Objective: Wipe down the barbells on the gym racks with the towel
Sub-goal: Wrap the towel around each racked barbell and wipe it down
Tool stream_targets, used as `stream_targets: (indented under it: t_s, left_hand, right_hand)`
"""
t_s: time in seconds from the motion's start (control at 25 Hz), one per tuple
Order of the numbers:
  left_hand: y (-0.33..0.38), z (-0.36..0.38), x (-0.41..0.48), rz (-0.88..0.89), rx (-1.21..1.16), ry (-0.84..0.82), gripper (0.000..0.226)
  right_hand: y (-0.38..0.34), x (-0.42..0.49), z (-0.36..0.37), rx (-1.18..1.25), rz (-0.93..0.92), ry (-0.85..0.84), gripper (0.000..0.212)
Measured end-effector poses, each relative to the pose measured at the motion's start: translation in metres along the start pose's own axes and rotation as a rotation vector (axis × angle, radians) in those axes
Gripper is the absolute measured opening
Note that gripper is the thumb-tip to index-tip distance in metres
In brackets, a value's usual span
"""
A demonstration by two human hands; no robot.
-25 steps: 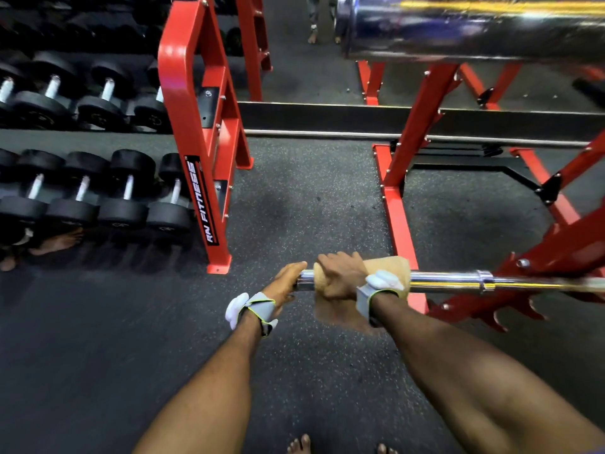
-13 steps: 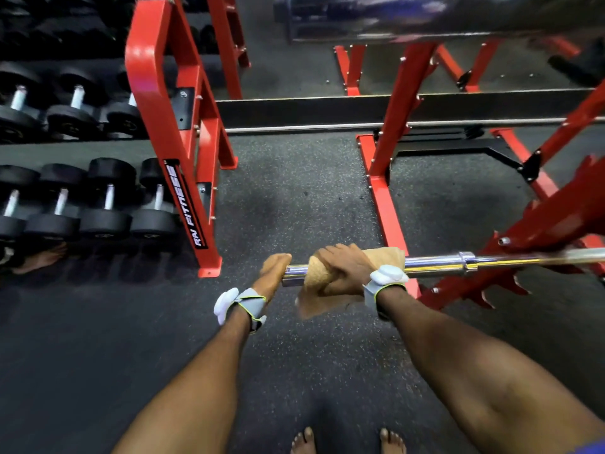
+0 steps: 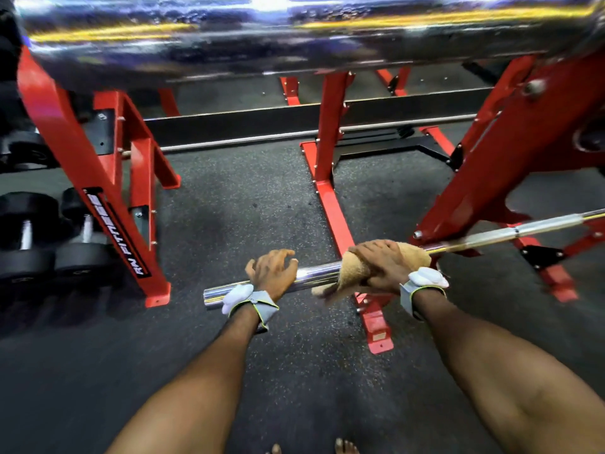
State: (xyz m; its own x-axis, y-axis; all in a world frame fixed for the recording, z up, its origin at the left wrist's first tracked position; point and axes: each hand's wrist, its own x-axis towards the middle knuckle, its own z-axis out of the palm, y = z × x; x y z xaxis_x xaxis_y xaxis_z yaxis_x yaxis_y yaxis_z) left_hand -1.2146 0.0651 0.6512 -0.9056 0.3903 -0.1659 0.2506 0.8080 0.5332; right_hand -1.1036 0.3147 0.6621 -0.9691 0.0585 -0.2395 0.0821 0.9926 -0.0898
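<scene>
1. The barbell lies low and near, running right past the red rack.
2. The right hand grips the towel wrapped round the bar. The left hand rests on the sleeve with its fingers loose, not closed.
3. The chrome looks heavy, stiff and slick, so the soft towel probably gives the best hold.
4. The bar's right end is cut off, and the upper bar is blurred.

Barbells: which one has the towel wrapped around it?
The lowest barbell: the right hand grips the towel around it. The big bar above is bare.
</scene>
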Motion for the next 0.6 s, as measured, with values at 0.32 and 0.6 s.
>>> stream_targets:
  t_s: [0.32, 0.6]
  left_hand:
    - [0.093, 0.027, -0.007, 0.151, -0.015, -0.357, 0.046]
    - [0.135, -0.004, -0.03, 0.173, -0.36, -0.454, 0.011]
  right_hand:
    - [0.0, -0.026, -0.005, 0.18, -0.157, 0.36, 0.032]
    - [0.017, -0.032, -0.048, 0.456, -0.229, 0.478, 0.039]
